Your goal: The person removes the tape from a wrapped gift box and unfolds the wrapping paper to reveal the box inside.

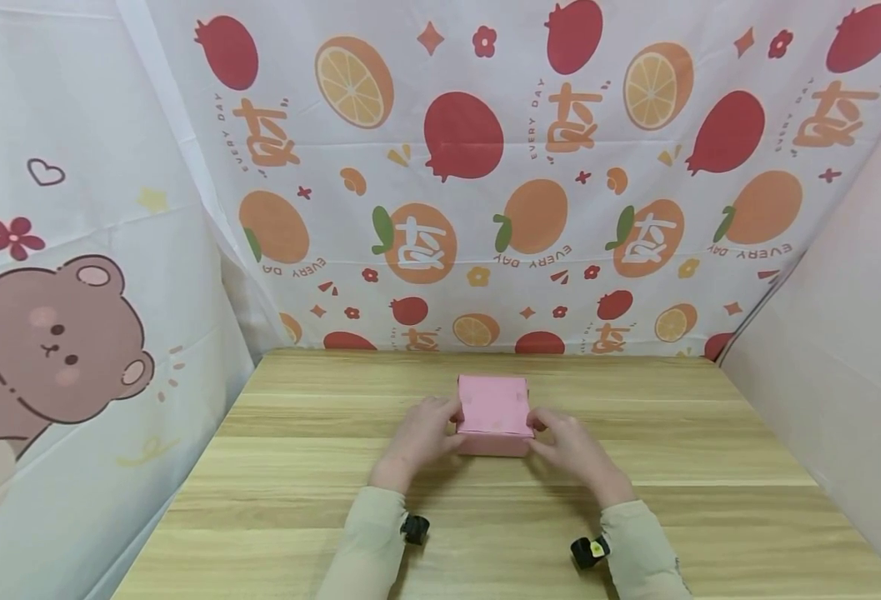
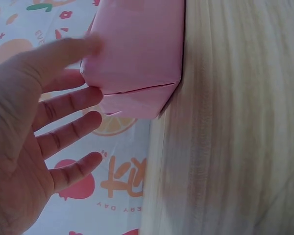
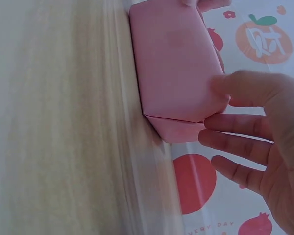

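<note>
Nearest: two pale sleeves (image 1: 368, 542), cut off by the head view's bottom edge, a black wrist camera (image 1: 414, 529) at each cuff. Left hand (image 1: 421, 437) and right hand (image 1: 571, 446) pinch the pink box (image 1: 493, 415) at its two ends, thumbs on front face, other fingers spread apart. Both thumb tips blurry in wrist views. Box sits on the wooden surface (image 1: 297, 467), centred, toward the far edge. Front faces the wearer, its long side running left-right; foreshortening hides whether width beats depth. Back and underside hidden, ends partly covered; left wrist view crops the box. Beyond: fruit-print cloth (image 1: 461, 133); at left, bear-print cloth (image 1: 57, 333), bear cropped.
</note>
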Motion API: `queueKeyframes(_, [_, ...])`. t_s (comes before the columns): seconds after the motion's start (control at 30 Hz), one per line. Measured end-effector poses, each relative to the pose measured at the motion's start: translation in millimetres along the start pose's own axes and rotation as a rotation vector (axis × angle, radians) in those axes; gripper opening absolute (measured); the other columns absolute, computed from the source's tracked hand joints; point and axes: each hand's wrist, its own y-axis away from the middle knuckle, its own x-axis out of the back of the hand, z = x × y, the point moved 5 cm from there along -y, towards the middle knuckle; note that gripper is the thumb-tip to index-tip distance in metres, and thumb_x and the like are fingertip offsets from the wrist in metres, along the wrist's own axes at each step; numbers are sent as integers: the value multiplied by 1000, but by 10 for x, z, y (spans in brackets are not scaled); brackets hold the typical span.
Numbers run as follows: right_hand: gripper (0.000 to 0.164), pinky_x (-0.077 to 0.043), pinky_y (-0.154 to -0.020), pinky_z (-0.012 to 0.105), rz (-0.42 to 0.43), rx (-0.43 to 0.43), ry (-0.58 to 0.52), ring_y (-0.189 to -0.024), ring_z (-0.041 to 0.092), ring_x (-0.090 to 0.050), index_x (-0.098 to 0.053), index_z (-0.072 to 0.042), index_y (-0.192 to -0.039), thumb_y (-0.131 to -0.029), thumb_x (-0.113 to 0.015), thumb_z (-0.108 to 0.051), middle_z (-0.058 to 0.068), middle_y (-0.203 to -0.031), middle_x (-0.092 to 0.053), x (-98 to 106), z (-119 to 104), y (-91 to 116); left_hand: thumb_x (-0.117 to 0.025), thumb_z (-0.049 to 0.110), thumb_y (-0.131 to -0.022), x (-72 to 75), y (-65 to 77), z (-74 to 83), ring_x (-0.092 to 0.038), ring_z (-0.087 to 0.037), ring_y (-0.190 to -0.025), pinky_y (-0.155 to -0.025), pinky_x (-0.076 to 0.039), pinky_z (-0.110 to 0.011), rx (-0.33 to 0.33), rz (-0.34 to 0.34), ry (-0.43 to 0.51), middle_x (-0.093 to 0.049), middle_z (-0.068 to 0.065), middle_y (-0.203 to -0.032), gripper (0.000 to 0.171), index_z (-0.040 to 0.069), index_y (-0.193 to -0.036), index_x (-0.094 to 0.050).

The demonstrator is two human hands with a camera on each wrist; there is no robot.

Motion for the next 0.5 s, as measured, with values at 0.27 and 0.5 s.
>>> queueKeyframes(0.27, [12,-56,-76,35,54,-110,-32,-87,17,-65,-68,-15,-95,-90,-70,-26,-2,-92,-68,96,21,-70,-63,42,-93,55,-2,-33,-62,-18,-95,-88,-52,-38,96,42,122,-69,1,-95,23,20,-88,-65])
queueKeyframes(0.5, [19,-56,-76,38,178,-254,-29,-88,24,-65,-68,-9,-95,-91,-68,-28,7,-96,-68,52,48,-208,-61,42,-93,48,21,-104,-61,-26,-108,-97,-49,-44,187,81,105,-70,-5,-104,28,15,-92,-68])
